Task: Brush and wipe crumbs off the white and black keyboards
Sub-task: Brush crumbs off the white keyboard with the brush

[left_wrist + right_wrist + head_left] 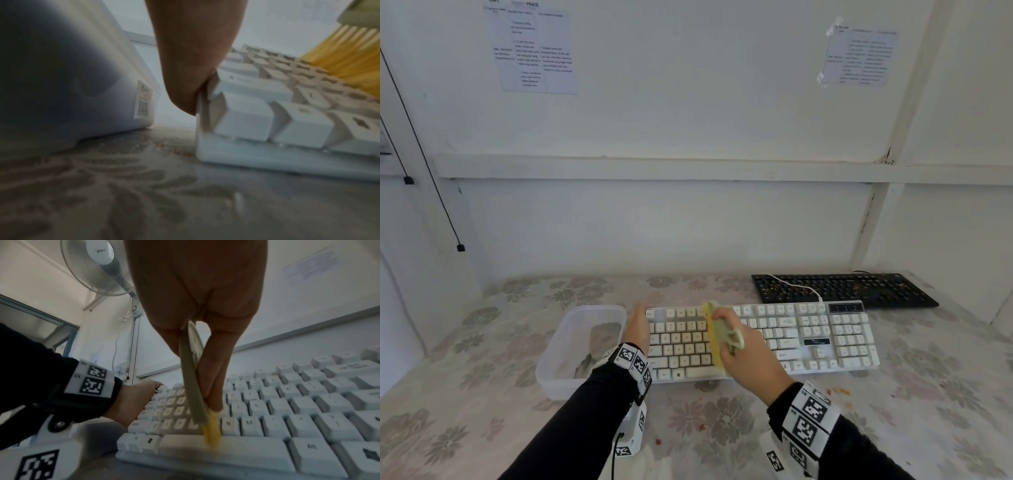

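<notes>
The white keyboard [808,337] lies across the middle of the flowered table. My right hand [743,346] grips a pale green brush [717,330] with yellow bristles [211,433], which stand on the keys left of centre, near the space bar. My left hand [637,325] rests with straight fingers against the keyboard's left end [202,113]; the palm [191,65] touches its side wall. The black keyboard [842,289] lies behind, at the right, with orange crumbs on its keys and a white cable [801,286] across it.
A clear plastic tub [578,349] holding a grey cloth stands just left of the white keyboard [267,121]. Crumbs [174,149] lie on the tablecloth by the keyboard's corner, and more [837,391] lie in front of it. A wall fan [96,267] hangs at the left.
</notes>
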`<state>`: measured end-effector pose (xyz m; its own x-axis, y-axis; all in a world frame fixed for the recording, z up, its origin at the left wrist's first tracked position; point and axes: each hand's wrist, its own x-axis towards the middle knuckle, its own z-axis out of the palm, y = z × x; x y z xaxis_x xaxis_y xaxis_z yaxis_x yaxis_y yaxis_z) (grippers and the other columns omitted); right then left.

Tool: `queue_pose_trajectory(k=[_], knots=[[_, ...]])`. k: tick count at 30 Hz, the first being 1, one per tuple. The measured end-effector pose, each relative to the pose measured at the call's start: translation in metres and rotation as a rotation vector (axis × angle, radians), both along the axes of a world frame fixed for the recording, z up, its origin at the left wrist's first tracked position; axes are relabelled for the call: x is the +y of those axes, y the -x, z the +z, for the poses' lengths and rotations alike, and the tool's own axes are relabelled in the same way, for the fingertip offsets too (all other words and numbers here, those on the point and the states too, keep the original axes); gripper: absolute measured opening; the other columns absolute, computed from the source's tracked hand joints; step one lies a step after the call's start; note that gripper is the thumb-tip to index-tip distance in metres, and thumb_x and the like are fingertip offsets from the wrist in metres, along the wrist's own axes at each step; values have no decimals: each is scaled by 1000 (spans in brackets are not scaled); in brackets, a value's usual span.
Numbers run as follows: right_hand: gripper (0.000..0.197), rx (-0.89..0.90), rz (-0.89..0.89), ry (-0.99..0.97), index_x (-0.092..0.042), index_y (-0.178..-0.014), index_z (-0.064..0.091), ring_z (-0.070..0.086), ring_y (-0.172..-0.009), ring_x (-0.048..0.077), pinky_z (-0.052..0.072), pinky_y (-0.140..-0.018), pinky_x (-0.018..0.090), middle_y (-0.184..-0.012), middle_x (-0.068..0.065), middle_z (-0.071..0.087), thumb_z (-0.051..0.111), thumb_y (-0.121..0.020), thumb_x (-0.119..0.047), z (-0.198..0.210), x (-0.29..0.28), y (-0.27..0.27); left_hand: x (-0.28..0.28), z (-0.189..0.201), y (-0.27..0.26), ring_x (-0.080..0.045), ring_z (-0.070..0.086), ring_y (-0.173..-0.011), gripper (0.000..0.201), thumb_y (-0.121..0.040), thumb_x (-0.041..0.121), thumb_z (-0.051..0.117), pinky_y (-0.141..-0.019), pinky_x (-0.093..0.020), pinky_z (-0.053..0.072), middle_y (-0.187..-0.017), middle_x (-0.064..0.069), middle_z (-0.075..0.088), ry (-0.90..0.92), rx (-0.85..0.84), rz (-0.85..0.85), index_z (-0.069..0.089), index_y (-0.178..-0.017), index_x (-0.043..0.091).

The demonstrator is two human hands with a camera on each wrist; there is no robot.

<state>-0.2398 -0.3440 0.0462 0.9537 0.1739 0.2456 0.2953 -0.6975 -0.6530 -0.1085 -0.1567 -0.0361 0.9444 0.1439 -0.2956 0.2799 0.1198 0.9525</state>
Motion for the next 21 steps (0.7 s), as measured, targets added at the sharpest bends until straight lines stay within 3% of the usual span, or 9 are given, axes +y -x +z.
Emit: queue_pose_trajectory(k=[1,2,4,6,7,10,13,17,21], knots=[[46,43,-2,28,-37,-107,37,44,-38,3,32,-37,16,-58,-5,44,44,-86,3,0,-2,2,2,-3,-1,-31,61,-99,57,-75,60,36,-97,-42,44,-100,-14,64,4,5,4,65,-93,14],[44,85,-7,51,-35,-108,40,40,-35,7,30,-35,17,-56,-5,44,43,-86,3,1,-4,3,0,0,1,-31,61,-93,53,-78,58,36,-94,-41,46,-93,-13,63,3,9,13,65,-87,14],[41,162,-19,82,-33,-107,42,34,-38,6,28,-35,17,-57,-3,45,40,-85,1,5,-9,5,-2,7,5,-26,55,-67,42,-88,47,34,-75,-35,50,-67,-6,52,-18,8,44,52,-61,20],[34,219,-43,15,-31,-103,44,41,-45,10,35,-37,16,-62,-2,48,39,-87,0,14,-17,5,-2,11,7,-21,46,-46,45,-93,40,32,-53,-26,43,-51,-3,44,14,13,43,42,-53,22],[33,218,-65,-48,-31,-102,45,45,-48,10,38,-38,16,-65,-1,50,40,-88,-1,19,-21,4,-2,9,5,-20,44,-42,46,-94,39,31,-49,-23,39,-48,-2,43,20,11,39,41,-53,22],[41,0,-130,-109,-30,-110,41,44,-39,3,34,-36,13,-61,-2,48,43,-88,4,23,-35,-5,-3,13,9,-19,45,-41,46,-95,38,31,-48,-23,39,-49,-3,44,31,-1,44,43,-54,20],[43,-117,-140,-100,-23,-119,41,48,-44,0,32,-38,13,-57,-4,43,46,-87,6,15,-46,-8,-3,13,9,-20,49,-42,47,-96,37,31,-50,-24,42,-48,-3,46,9,-16,42,46,-55,19],[53,80,-100,-6,-43,-107,36,35,-37,6,31,-39,17,-53,-2,42,43,-84,5,2,-61,-2,-4,14,11,-22,50,-49,46,-96,39,30,-54,-26,43,-55,-6,47,-7,-8,41,47,-58,20],[46,269,-128,42,-36,-106,42,43,-49,14,39,-39,18,-67,4,47,39,-83,3,10,-73,2,-5,16,12,-21,48,-50,43,-96,39,30,-55,-26,42,-58,-7,45,-24,-15,50,45,-60,20]])
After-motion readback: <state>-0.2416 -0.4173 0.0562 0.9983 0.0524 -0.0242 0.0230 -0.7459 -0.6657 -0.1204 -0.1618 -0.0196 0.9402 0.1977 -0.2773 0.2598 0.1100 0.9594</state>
